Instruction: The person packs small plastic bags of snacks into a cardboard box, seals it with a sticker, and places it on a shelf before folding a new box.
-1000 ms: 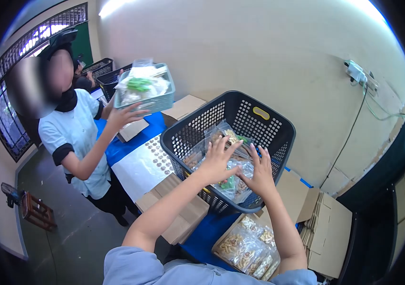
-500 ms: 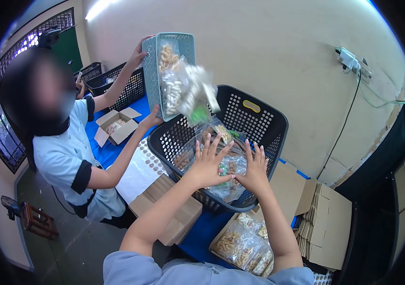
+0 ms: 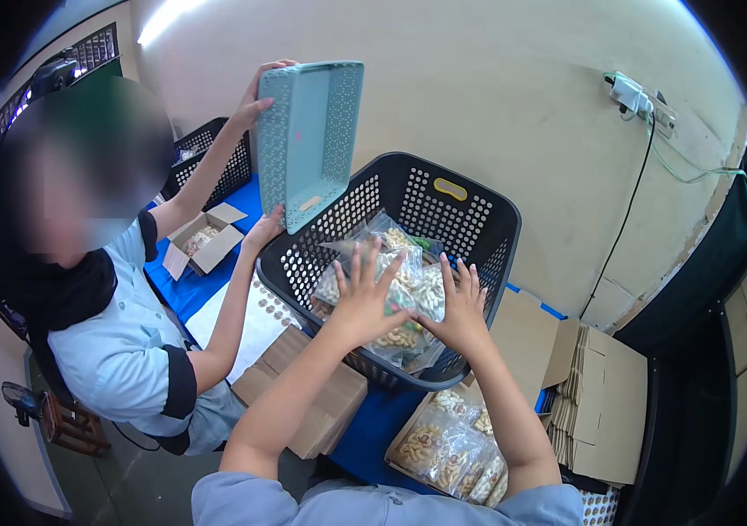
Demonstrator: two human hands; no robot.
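Over the large black perforated basket, my left hand and my right hand are spread, fingers apart and thumbs close together. Neither hand grips anything. Clear plastic packets of snacks lie heaped in the basket beneath my fingers, some pale, some with green or brown pieces. At the basket's left rim, another person's hands hold a teal plastic basket tipped on its side, with its inside bare.
An open carton of snack packets sits near my right forearm. Flattened cardboard is stacked at the right, and a closed carton stands at the left. A small open box is on the blue cloth. A cable hangs down the wall.
Packets that were sliding from the teal basket now lie in the black basket, and the teal one is emptied. The other person leans closer. My hands stay spread, slightly shifted.
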